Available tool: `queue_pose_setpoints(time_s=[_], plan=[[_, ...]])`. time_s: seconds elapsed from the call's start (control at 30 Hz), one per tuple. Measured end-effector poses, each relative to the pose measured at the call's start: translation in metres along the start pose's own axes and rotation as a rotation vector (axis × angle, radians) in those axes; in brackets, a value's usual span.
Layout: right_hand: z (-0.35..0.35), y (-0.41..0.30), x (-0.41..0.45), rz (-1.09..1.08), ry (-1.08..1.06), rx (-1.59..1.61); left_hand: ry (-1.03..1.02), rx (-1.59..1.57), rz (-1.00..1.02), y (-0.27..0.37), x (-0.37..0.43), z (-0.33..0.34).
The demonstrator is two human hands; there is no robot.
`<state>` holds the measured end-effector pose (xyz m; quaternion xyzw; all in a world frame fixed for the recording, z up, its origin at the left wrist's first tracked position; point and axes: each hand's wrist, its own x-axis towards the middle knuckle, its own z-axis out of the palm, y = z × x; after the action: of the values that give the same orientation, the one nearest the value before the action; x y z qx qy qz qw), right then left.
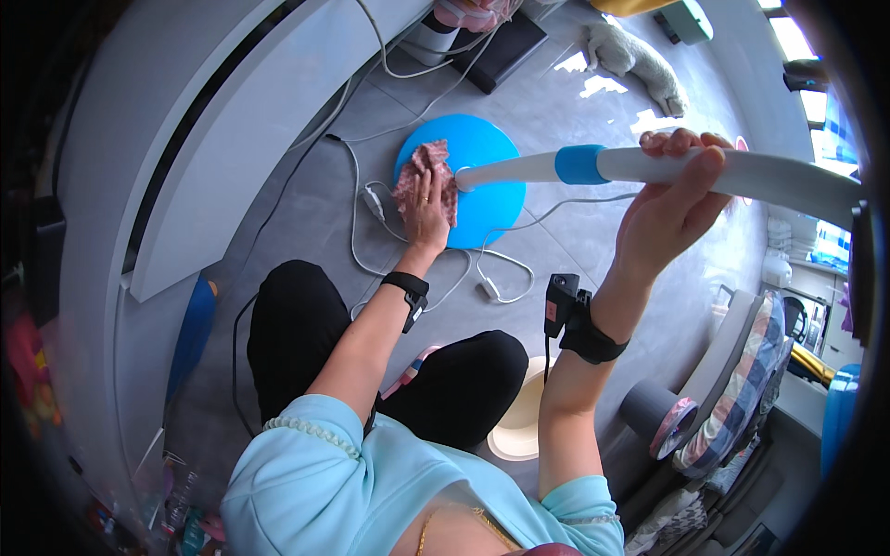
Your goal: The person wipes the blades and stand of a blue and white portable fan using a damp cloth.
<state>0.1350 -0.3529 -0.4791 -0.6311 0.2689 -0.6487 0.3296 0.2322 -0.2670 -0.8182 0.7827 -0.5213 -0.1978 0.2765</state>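
Observation:
My left hand [425,219] presses a crumpled pink patterned cloth [431,156] onto the left side of a round blue stand base [490,215]. From the base's middle rises a white pole [518,169] with a blue collar [581,165]. Farther up, my right hand [678,187] is wrapped around the pole, thumb on the near side. The pole leans to the right, and its upper end runs out of clear sight at the picture's rim. A white power cord [514,299] with an inline switch [489,288] loops on the floor beside the base.
A white cabinet [208,153] stands along the left. Cables cross the grey tiled floor [556,243]. A white cat [636,62] lies at the far right. Close to my knee is a cream basin [518,441]; a grey bin [646,410] stands right of it.

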Motion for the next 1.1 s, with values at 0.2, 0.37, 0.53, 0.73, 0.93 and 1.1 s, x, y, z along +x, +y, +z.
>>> queue_pose_setpoints(time_s=[0.2,0.37,0.53,0.73,0.93,1.1], plan=[[0.004,0.004,-0.001,0.014,0.026,0.020,-0.097,0.184,0.048,-0.015,0.010,0.016],[-0.001,0.008,-0.001,0.012,0.039,0.015,-0.129,0.291,0.137,-0.023,0.028,0.018],[0.003,0.013,0.001,-0.009,0.093,-0.049,-0.063,0.265,0.173,-0.029,0.062,0.019],[-0.001,0.018,0.004,0.026,0.096,-0.023,0.011,0.283,0.220,-0.034,0.101,0.026],[-0.008,0.022,0.007,0.049,-0.020,0.110,0.021,0.276,0.241,-0.035,0.142,0.035],[0.003,0.027,0.008,0.012,0.126,0.103,0.007,0.264,0.262,-0.039,0.150,0.038]])
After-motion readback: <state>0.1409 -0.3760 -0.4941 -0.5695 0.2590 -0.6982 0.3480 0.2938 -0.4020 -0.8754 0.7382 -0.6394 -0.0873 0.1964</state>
